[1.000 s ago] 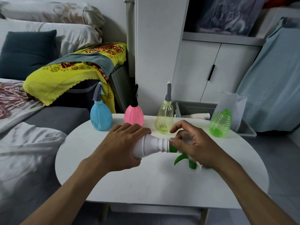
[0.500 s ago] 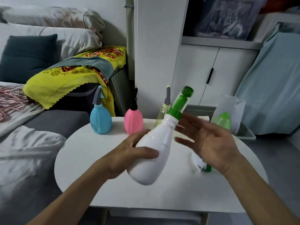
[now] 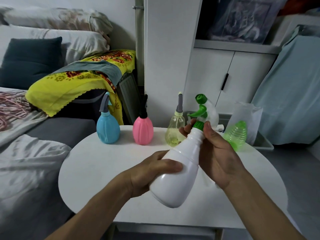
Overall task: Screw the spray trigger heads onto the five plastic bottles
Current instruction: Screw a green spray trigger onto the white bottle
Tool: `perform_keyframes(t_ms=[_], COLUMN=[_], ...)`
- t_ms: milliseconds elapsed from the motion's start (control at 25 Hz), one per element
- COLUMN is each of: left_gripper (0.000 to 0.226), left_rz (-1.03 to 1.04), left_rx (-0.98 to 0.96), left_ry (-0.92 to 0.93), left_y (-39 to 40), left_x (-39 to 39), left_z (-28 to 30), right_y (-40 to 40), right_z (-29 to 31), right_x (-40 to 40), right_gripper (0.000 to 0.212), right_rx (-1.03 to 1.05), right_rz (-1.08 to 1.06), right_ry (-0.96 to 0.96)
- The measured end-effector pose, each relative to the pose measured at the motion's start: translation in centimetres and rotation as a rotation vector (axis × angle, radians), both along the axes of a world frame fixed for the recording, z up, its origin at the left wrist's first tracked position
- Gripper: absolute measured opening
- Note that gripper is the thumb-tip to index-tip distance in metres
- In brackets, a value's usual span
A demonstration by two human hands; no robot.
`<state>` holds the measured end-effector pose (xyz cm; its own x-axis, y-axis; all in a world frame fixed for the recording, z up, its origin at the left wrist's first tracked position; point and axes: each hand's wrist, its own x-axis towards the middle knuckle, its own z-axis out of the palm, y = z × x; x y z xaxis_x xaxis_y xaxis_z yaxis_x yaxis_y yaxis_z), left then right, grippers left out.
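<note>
A white bottle (image 3: 180, 170) is tilted above the round white table (image 3: 97, 163), neck pointing up and right. My left hand (image 3: 149, 172) wraps its lower body. A green and clear spray trigger head (image 3: 201, 110) sits on the neck, and my right hand (image 3: 214, 153) has thumb and fingers closed around its green collar. At the table's far edge stand a blue bottle (image 3: 108, 129), a pink bottle (image 3: 143, 130) and a clear yellowish bottle (image 3: 174, 132), each with a trigger head on. A green ribbed bottle (image 3: 237, 134) at the far right has no head.
A bed with grey bedding (image 3: 26, 161) and a yellow patterned cloth (image 3: 72, 82) lies to the left. White cabinets (image 3: 225, 75) stand behind the table. A grey tray (image 3: 263, 144) and a clear plastic bag (image 3: 245, 113) sit behind the green bottle.
The white bottle was lifted off the table and tipped neck-up. My right hand, open half a second ago, has closed on the green collar of the trigger head.
</note>
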<state>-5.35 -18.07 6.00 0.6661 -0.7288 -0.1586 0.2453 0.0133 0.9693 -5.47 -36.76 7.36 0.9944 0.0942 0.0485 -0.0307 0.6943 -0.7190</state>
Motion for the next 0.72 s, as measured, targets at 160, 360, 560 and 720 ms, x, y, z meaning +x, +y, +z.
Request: perform_keyframes(t_ms=[160, 360, 560, 720], left_gripper=[0.043, 0.053, 0.035, 0.036], left_rz=[0.189, 0.295, -0.183, -0.108], left_rx=[0.059, 0.250, 0.078, 0.145], left_ry=[-0.207, -0.421, -0.081, -0.143], left_y=[-1.4, -1.3, -0.4, -0.5], left_x=[-0.6, -0.4, -0.9, -0.6], left_z=[0.1, -0.4, 0.9, 0.8], right_y=[-0.2, 0.2, 0.0, 1.0], right_z=[1.0, 1.1, 1.7, 1.9], right_x=[-0.1, -0.7, -2.3, -2.4], right_gripper=[0.028, 0.014, 0.031, 0.029], right_rx=[-0.046, -0.080, -0.034, -0.110], right_rz=[-0.077, -0.039, 0.290, 0.155], right_ry=[-0.015, -0.011, -0.135, -0.083])
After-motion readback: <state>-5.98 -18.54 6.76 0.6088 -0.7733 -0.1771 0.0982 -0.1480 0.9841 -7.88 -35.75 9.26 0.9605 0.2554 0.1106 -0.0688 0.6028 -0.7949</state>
